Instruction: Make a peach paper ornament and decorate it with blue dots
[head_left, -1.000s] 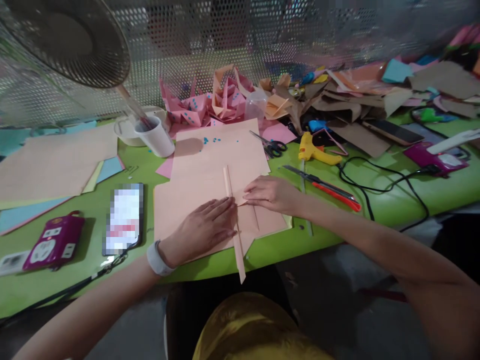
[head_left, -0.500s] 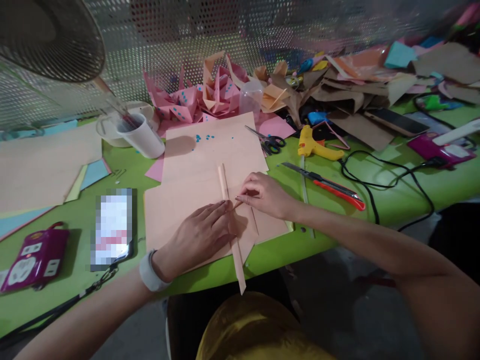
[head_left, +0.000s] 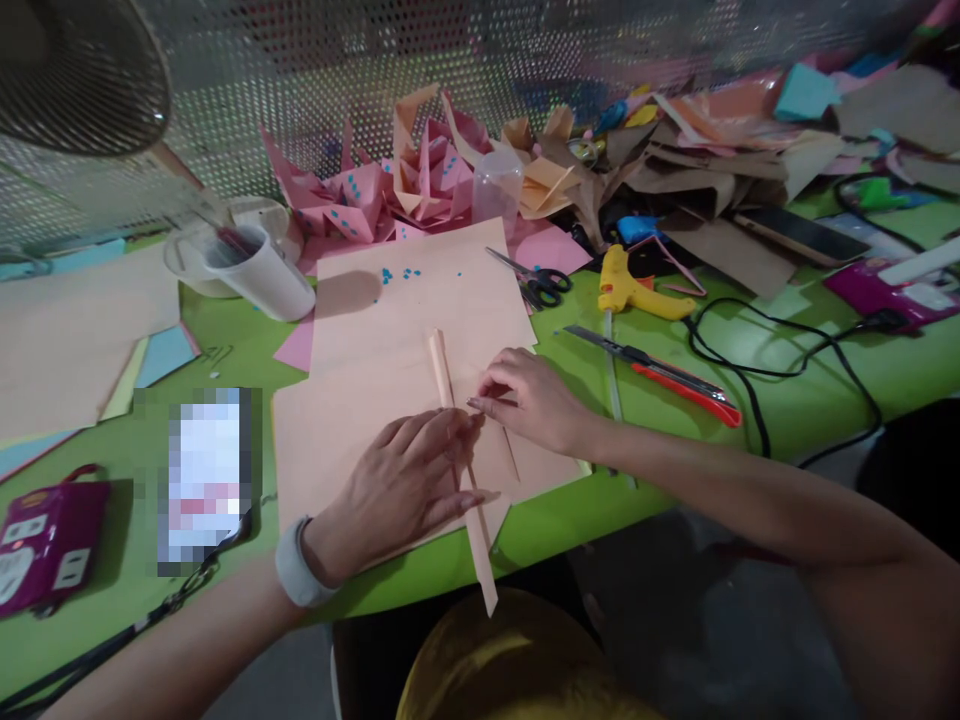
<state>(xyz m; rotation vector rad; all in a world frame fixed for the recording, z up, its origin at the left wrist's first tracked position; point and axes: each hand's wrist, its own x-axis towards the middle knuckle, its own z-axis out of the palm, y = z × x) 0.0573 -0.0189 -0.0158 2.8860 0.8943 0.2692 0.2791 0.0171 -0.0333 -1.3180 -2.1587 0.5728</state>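
Note:
A narrow folded strip of peach paper [head_left: 441, 368] lies lengthwise over peach sheets [head_left: 337, 430], its lower end hanging past the table edge. My left hand [head_left: 405, 465] lies across the strip's middle, fingers stretched out and thumb spread apart below them; it hides part of the strip. Close to its fingertips, my right hand [head_left: 532, 400] is closed in a pinch, thumb against forefinger. What the pinch holds, if anything, is too small to make out. A triangular paper corner [head_left: 495, 515] shows beside the strip, under the left thumb.
Right of the sheets lie a red utility knife [head_left: 686, 388], a yellow glue gun [head_left: 637, 290] with its cord, and black scissors [head_left: 546, 285]. On the left are a phone [head_left: 202, 480], a purple power strip [head_left: 52, 540] and a white cup [head_left: 262, 275]. Folded pink paper [head_left: 360, 200] stands behind.
My left fingers have lifted slightly and shifted right, closer to my right fingertips. The right hand keeps its pinch. The whole view has shifted a little.

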